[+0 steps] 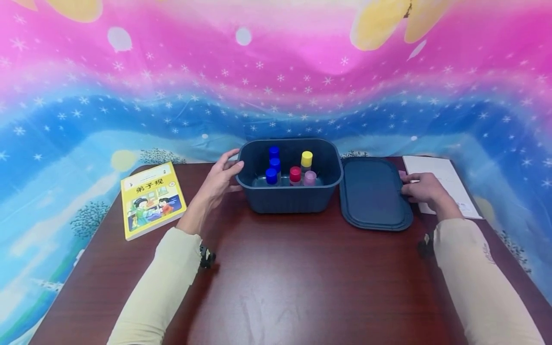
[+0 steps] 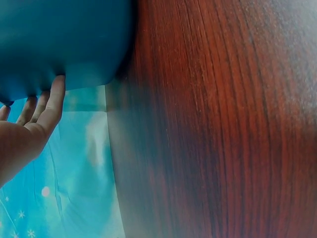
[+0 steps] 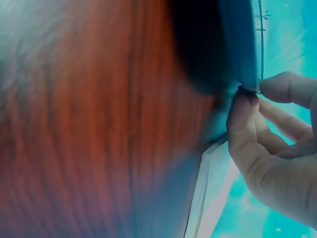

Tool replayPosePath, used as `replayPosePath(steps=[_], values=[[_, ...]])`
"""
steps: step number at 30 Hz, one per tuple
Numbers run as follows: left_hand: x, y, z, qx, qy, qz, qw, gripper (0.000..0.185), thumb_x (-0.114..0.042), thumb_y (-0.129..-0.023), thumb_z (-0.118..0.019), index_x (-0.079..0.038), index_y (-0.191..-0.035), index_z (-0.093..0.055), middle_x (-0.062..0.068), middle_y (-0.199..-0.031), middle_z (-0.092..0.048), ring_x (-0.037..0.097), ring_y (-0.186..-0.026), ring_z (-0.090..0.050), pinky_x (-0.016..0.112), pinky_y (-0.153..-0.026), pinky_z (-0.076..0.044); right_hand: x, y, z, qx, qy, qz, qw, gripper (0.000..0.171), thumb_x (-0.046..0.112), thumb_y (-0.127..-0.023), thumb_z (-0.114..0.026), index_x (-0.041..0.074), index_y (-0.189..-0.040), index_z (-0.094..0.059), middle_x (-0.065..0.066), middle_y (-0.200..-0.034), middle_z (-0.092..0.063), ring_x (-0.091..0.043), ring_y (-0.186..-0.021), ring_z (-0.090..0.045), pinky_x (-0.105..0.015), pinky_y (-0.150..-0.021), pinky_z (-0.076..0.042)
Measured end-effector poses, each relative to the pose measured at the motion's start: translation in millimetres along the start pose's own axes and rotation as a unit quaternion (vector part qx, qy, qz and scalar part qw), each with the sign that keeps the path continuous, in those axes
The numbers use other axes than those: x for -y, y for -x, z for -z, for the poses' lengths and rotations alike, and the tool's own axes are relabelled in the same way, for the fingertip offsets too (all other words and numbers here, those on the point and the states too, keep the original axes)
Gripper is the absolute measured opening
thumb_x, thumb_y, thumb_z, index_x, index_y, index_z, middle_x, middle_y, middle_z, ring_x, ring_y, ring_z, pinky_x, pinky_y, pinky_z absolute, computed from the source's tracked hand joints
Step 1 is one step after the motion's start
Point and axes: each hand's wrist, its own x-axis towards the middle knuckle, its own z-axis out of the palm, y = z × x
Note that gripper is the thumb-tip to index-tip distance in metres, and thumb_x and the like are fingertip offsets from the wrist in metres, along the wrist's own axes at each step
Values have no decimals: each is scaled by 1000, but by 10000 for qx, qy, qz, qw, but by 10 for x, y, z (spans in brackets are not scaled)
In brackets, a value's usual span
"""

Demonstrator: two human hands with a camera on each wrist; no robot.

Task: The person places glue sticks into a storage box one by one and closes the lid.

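A dark blue-grey plastic bin (image 1: 289, 200) stands open-topped on the table. Inside it are several small clear bottles with coloured caps: three blue caps (image 1: 274, 165), a yellow cap (image 1: 306, 158), a red cap (image 1: 295, 173) and a pink cap (image 1: 310, 177). My left hand (image 1: 220, 175) rests at the bin's left end, its extended fingers (image 2: 53, 106) against the outer wall. To the right of the bin is its flat dark lid (image 1: 371, 196). The thumb and fingers of my right hand (image 1: 424, 189) pinch the lid's right edge, seen close up in the right wrist view.
At the table's left lies a yellow picture book (image 1: 151, 201). A white flat booklet (image 1: 446, 179) lies beyond my right hand, near the right edge. The brown wooden table (image 1: 297, 278) backs onto a pink and blue snowflake-patterned cloth (image 1: 276, 91).
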Motion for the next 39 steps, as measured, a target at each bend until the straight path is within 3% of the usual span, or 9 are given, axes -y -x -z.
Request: replayPosePath(steps=[3, 5, 9, 13, 18, 27, 33, 39], values=[[1, -1, 3, -7, -7, -9, 10000, 60, -27, -106, -55, -20, -160, -28, 17, -156, -35, 37, -139, -42, 64, -102, -44, 28, 14, 21, 362, -303, -104, 9988, 64, 13, -102, -49, -16, -153, -22, -37, -144, -36, -32, -113, -56, -40, -86, -59], [5, -2, 4, -5, 9, -8, 10000, 60, -26, -106, -55, -20, -160, -29, 17, -156, -35, 37, -139, -43, 64, -102, -44, 35, 21, 31, 582, -577, -167, 9965, 65, 16, -105, -47, -13, -155, -19, -31, -142, -42, -25, -110, -57, -37, -87, -58], [7, -8, -3, 32, 52, -19, 10000, 61, -26, -106, -55, -19, -160, -29, 18, -156, -35, 38, -139, -42, 65, -102, -44, 39, 36, 44, 859, -1254, -208, 9882, 65, 19, -107, -47, -8, -158, -16, -1, -118, -61, -5, -95, -63, -31, -84, -57], [7, -11, -3, 33, 14, -16, 10000, 60, -28, -106, -55, -20, -160, -29, 17, -156, -34, 38, -140, -41, 64, -102, -44, 67, 55, 45, 969, -1982, -187, 9752, 69, 20, -107, -52, -2, -160, -14, 19, -100, -65, -1, -93, -66, -29, -84, -57], [9, -14, 1, -14, 18, 8, 10000, 59, -28, -107, -53, -21, -160, -29, 16, -157, -34, 37, -141, -40, 63, -101, -45, 123, 97, 57, 785, -2316, -60, 9696, 75, 24, -104, -60, 0, -160, -16, 19, -98, -67, -2, -93, -68, -29, -83, -58], [12, -19, 5, -49, 65, 11, 10000, 58, -28, -107, -53, -21, -160, -30, 16, -157, -34, 35, -141, -40, 63, -102, -45, 188, 204, 71, 388, -3108, 93, 9496, 61, 16, -100, -66, 6, -152, -35, 12, -97, -72, -9, -88, -72, -31, -75, -61], [19, -18, 6, -119, 41, -5, 9999, 57, -28, -107, -53, -20, -159, -30, 16, -156, -36, 35, -139, -42, 62, -101, -45, 203, 298, 107, 112, -3905, 461, 9194, 33, 10, -97, -69, 17, -128, -60, 5, -97, -74, -11, -87, -73, -31, -70, -61], [37, -5, -7, -272, 105, -27, 9996, 58, -27, -106, -56, -18, -159, -32, 17, -152, -40, 33, -138, -44, 60, -101, -47, 237, 406, 187, -53, -4487, 656, 8913, 34, 8, -97, -68, 19, -128, -60, 5, -103, -72, -12, -92, -72, -31, -71, -61]])
